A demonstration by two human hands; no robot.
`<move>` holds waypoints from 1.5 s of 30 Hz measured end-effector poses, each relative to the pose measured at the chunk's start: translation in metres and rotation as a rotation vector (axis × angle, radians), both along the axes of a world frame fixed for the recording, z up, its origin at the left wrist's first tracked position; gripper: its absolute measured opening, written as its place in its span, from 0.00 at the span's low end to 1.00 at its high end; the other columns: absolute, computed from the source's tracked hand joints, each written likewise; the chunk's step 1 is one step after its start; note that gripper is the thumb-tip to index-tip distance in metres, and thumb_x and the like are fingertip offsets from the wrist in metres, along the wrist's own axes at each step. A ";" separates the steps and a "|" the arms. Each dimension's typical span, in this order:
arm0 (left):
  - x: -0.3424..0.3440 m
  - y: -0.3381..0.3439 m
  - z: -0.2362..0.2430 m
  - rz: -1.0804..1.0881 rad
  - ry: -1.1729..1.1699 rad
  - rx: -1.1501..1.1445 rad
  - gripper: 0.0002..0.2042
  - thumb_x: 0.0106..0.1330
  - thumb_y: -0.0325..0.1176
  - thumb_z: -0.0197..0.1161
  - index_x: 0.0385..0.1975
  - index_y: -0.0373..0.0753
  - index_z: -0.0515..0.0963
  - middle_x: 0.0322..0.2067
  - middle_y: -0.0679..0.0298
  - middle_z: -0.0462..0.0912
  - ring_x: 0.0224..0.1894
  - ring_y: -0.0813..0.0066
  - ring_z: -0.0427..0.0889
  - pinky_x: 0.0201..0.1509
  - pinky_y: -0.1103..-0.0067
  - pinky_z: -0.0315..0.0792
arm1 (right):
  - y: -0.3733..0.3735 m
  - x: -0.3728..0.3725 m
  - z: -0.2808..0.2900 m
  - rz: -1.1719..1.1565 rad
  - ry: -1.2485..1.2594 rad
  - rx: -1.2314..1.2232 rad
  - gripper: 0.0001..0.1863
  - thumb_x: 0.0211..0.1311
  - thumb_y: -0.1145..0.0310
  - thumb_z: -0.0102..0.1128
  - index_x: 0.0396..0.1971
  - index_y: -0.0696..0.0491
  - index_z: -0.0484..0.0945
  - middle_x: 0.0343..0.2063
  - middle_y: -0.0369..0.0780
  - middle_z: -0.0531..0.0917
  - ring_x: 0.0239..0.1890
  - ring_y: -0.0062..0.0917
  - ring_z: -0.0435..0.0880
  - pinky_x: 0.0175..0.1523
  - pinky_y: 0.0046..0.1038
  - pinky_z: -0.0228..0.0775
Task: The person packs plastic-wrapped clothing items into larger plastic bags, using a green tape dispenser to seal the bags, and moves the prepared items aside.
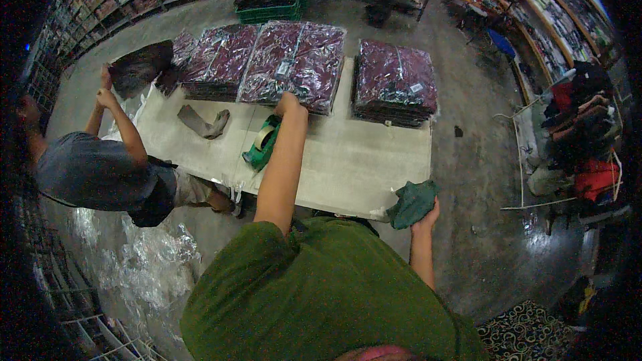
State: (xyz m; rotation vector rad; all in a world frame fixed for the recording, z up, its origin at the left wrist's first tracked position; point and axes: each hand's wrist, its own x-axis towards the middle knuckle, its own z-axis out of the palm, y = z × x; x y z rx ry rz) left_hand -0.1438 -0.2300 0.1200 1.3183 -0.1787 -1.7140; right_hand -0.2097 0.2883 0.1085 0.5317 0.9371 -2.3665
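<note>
My left hand (289,103) reaches over the table (334,174) to the near edge of a stack of maroon folded garments in clear plastic (294,60). Its fingers look curled against the stack's edge; what they hold, if anything, is hidden. Below that hand, partly behind my forearm, lies a green tape dispenser (257,157) with a roll of tape (264,137). At the table's near right corner my right hand (430,217) is closed on a crumpled dark green cloth (412,204). Farther left on the table rests a grey-brown strip of cloth (204,122).
More wrapped stacks stand left (217,60) and right (394,80) of the middle one. A co-worker (100,167) stands at the left, hands raised near a dark bundle (142,67). Loose clear plastic (154,261) covers floor behind them. A clothes rack (521,160) stands right.
</note>
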 end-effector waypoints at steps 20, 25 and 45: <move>0.061 0.136 0.189 -0.386 0.291 -0.888 0.25 0.56 0.21 0.58 0.57 0.36 0.64 0.50 0.59 0.74 0.51 0.67 0.74 0.58 0.74 0.67 | 0.006 -0.013 0.007 -0.003 0.018 0.024 0.25 0.65 0.50 0.45 0.53 0.53 0.72 0.50 0.44 0.77 0.51 0.41 0.76 0.56 0.43 0.69; 0.082 0.168 0.162 -0.614 0.406 -0.590 0.27 0.54 0.20 0.53 0.58 0.38 0.65 0.48 0.61 0.76 0.48 0.68 0.77 0.55 0.73 0.72 | -0.008 -0.012 0.048 -0.057 0.027 0.156 0.25 0.63 0.49 0.47 0.51 0.52 0.74 0.47 0.42 0.79 0.46 0.40 0.79 0.52 0.42 0.72; 0.122 0.232 -0.104 -1.199 -1.054 -1.424 0.35 0.59 0.34 0.58 0.67 0.32 0.54 0.69 0.52 0.54 0.70 0.52 0.53 0.71 0.60 0.47 | -0.139 0.103 -0.043 0.925 1.713 1.236 0.33 0.63 0.47 0.52 0.67 0.41 0.60 0.69 0.50 0.53 0.69 0.52 0.52 0.68 0.57 0.42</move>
